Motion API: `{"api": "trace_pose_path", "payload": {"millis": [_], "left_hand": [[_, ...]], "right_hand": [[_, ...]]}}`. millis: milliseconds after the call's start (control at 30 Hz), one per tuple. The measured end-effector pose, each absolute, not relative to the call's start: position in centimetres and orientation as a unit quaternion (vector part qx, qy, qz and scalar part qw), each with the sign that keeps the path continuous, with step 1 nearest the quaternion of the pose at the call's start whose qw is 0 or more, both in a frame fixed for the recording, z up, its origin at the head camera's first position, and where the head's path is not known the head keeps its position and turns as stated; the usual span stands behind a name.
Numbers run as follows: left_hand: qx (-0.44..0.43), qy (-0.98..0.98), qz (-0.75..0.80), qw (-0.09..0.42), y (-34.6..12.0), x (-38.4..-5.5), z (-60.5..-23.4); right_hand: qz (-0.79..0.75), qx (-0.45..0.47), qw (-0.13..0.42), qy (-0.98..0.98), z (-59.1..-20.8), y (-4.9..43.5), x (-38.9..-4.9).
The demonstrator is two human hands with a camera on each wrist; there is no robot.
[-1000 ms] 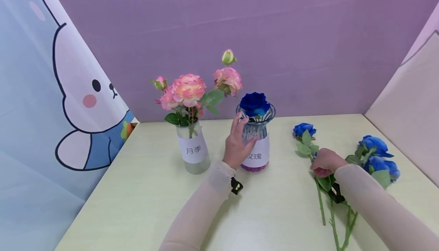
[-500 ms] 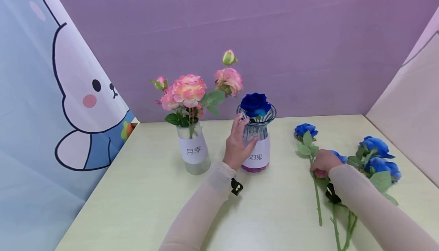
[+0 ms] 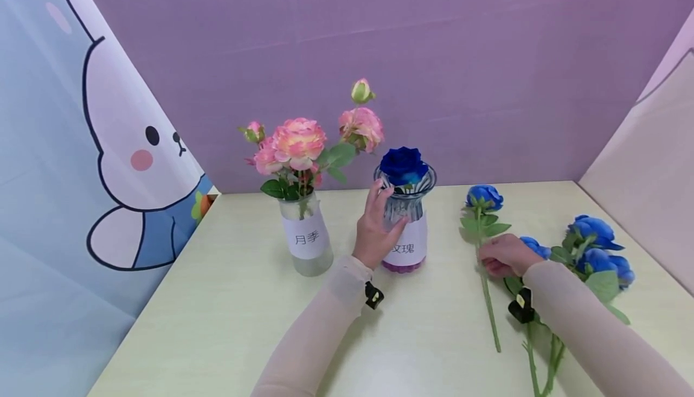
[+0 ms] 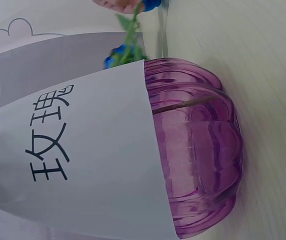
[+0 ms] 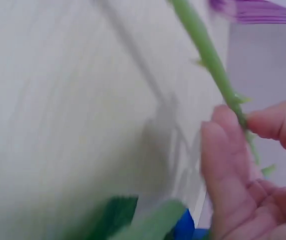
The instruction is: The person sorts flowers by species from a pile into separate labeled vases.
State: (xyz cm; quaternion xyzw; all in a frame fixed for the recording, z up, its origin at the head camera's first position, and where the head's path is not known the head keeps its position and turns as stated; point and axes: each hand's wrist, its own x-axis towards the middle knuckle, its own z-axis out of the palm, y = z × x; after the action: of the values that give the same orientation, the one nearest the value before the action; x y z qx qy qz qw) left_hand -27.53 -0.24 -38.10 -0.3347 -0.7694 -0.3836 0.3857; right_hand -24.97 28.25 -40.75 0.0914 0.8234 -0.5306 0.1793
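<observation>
So, right hand (image 3: 504,255) pinches the stem of a blue-petalled, green-stemmed rose (image 3: 484,197), bloom just beyond the grip, the stem's tail sticking out on the near side. Over left of that grip, the left hand (image 3: 376,231) rests loose, spread fingers on a ribbed blue-and-purple glass vase (image 3: 413,209). More leafy blue roses (image 3: 595,259) lie right of the grip.
</observation>
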Motion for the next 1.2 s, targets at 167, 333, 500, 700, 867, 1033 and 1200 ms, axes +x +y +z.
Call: {"api": "trace_pose_path", "payload": {"millis": [167,333,500,700,867,1033,1200], "left_hand": [[-0.327,-0.773,-0.386,0.381,-0.1,-27.5,-38.2],[-0.325,-0.774,-0.386,0.382,-0.1,-27.5,-38.1],[-0.324,-0.775,-0.386,0.382,-0.1,-27.4,-38.2],[-0.328,-0.769,-0.386,0.390,-0.1,-27.5,-38.3],[-0.339,-0.759,-0.385,0.401,-0.2,-27.7,-38.2],[-0.341,-0.758,-0.385,0.402,-0.2,-27.6,-38.2],[-0.341,-0.758,-0.383,0.403,-0.2,-27.6,-38.2]], "right_hand": [[-0.630,0.054,0.175,0.754,-40.2,28.0,-24.6],[-0.706,0.047,0.110,0.698,-39.8,27.8,-24.5],[-0.761,0.063,0.052,0.643,-39.5,27.6,-24.0],[-0.833,0.066,-0.024,0.548,-38.9,27.3,-23.0],[-0.853,0.048,-0.040,0.518,-39.0,26.6,-22.1],[-0.850,0.045,-0.016,0.524,-39.4,26.2,-21.7],[-0.868,0.032,-0.006,0.495,-39.7,26.4,-21.4]]}}
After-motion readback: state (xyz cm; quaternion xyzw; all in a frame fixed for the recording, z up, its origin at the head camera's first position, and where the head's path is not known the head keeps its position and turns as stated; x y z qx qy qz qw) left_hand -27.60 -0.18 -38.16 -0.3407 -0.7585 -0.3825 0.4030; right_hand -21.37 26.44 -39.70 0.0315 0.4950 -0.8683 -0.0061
